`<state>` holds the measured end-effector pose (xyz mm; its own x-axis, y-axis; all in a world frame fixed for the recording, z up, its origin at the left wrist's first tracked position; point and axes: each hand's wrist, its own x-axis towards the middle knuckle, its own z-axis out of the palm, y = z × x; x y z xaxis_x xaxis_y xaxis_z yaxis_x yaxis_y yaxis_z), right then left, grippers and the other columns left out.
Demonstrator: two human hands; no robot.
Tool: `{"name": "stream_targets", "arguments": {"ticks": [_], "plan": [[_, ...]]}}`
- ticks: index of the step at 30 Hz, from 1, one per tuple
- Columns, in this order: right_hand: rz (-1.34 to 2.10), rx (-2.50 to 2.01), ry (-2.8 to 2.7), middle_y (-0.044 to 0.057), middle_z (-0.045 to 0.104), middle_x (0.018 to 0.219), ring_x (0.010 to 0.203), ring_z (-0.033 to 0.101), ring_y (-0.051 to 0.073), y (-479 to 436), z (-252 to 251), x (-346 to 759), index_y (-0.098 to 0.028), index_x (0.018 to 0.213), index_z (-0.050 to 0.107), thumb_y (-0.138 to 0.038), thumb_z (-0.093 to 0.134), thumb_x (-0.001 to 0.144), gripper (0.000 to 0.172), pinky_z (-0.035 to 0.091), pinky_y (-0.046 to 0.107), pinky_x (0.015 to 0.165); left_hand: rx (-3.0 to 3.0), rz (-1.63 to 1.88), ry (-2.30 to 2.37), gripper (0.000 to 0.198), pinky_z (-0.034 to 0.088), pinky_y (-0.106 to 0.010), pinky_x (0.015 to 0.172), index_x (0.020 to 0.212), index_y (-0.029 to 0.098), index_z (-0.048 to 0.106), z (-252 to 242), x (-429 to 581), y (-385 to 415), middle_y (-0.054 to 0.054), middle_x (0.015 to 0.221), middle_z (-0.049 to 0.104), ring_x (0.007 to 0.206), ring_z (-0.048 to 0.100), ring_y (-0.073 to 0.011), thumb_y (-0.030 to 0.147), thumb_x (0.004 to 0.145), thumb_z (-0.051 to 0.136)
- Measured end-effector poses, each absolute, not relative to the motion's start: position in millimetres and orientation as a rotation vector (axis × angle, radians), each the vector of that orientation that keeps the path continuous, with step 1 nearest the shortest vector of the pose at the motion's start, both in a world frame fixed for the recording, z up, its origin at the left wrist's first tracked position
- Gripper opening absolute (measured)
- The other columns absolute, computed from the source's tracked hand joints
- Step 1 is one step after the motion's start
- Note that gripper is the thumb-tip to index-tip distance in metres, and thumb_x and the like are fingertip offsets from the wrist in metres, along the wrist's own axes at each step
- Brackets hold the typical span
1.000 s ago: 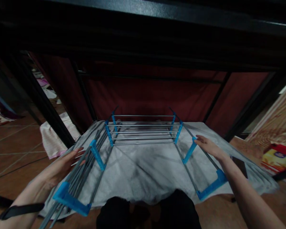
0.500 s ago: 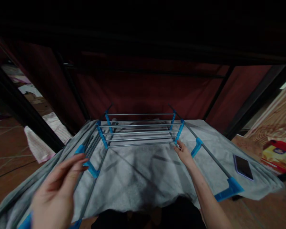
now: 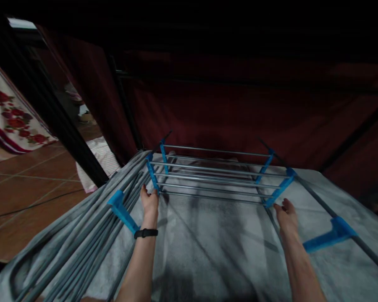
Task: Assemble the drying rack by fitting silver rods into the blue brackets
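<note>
A partly assembled rack of thin grey metal rods (image 3: 214, 181) joined by blue plastic brackets stands on a grey cloth (image 3: 201, 235). My left hand (image 3: 150, 202) is at the lower end of the left blue bracket (image 3: 152, 174), fingers apart; whether it touches the bracket is unclear. My right hand (image 3: 286, 214), fingers loosely bent and apart, is just outside the lower end of the right blue bracket (image 3: 280, 191). Two more blue brackets sit nearer to me, the left one (image 3: 122, 212) beside my left wrist and the right one (image 3: 330, 235) on a long grey tube.
Several loose grey tubes (image 3: 91, 243) lie along the cloth's left side. Dark red fabric (image 3: 214, 113) hangs behind the rack, with a black post (image 3: 66, 138) at left. Beyond it are a striped cloth (image 3: 102, 157), a floral cloth (image 3: 15, 117) and the tiled floor (image 3: 50, 197).
My left hand has moved forward and right, from the near left bracket to the rack's left end. My right hand stays by the right end. The view has turned left.
</note>
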<state>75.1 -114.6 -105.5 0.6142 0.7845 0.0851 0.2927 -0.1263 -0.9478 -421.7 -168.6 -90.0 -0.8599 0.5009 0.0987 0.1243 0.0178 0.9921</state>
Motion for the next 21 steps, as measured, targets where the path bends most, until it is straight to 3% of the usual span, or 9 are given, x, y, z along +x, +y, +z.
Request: {"name": "stream_targets", "arguments": {"ticks": [3,8,14,21], "plan": [[0.510,-1.639,-0.878,0.013,0.053,0.134,0.121,0.052,0.032,-106,-108,80,-0.019,0.137,0.046,-0.048,0.065,0.066,0.079,0.040,0.049,0.103,0.669,1.946,1.918,0.070,0.031,-0.040,0.114,0.145,0.023,0.036,-97,-428,-163,-0.010,0.152,0.038,0.140,0.037,-0.0212,0.015,0.079,0.056],[0.488,-1.570,-0.913,0.011,0.050,0.139,0.127,0.048,0.030,-95,-109,71,-0.023,0.145,0.037,-0.047,0.065,0.068,0.085,0.037,0.047,0.107,0.878,2.028,1.810,0.067,0.024,-0.033,0.118,0.145,0.021,0.039,-94,-424,-145,-0.005,0.152,0.040,0.141,0.034,-0.0183,0.018,0.080,0.057],[0.521,-1.582,-1.022,0.010,0.057,0.131,0.122,0.053,0.029,-91,-117,72,-0.024,0.139,0.046,-0.046,0.063,0.070,0.075,0.038,0.047,0.106,0.842,1.936,1.955,0.061,0.031,-0.037,0.115,0.140,0.020,0.045,-115,-426,-139,-0.008,0.143,0.051,0.134,0.046,-0.0207,0.019,0.081,0.057],[0.599,-1.438,-0.989,0.004,0.056,0.135,0.122,0.053,0.023,-91,-122,71,-0.030,0.142,0.041,-0.040,0.062,0.071,0.075,0.035,0.044,0.109,0.870,1.866,1.955,0.065,0.031,-0.039,0.115,0.136,0.021,0.049,-117,-422,-140,-0.006,0.140,0.054,0.134,0.045,-0.0220,0.007,0.073,0.056]]}}
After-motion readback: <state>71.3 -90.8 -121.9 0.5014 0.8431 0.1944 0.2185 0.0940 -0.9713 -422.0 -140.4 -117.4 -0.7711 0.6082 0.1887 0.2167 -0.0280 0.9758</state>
